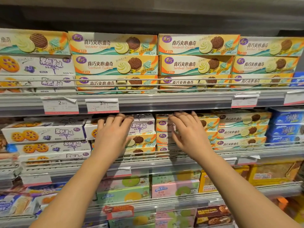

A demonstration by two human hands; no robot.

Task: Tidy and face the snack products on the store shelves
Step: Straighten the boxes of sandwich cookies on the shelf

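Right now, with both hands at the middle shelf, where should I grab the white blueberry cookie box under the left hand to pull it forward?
Probably take the white box by its short ends, coming straight from the front. It lies long side out atop a yellow box, just under the shelf rail, so there is little room above. The left hand already covers its left half; the right end by the right hand is free.

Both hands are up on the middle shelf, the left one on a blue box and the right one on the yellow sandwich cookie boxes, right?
Not quite. In the head view the left hand rests on a white box with purple print, not a blue one. The right hand is on the yellow sandwich cookie boxes.
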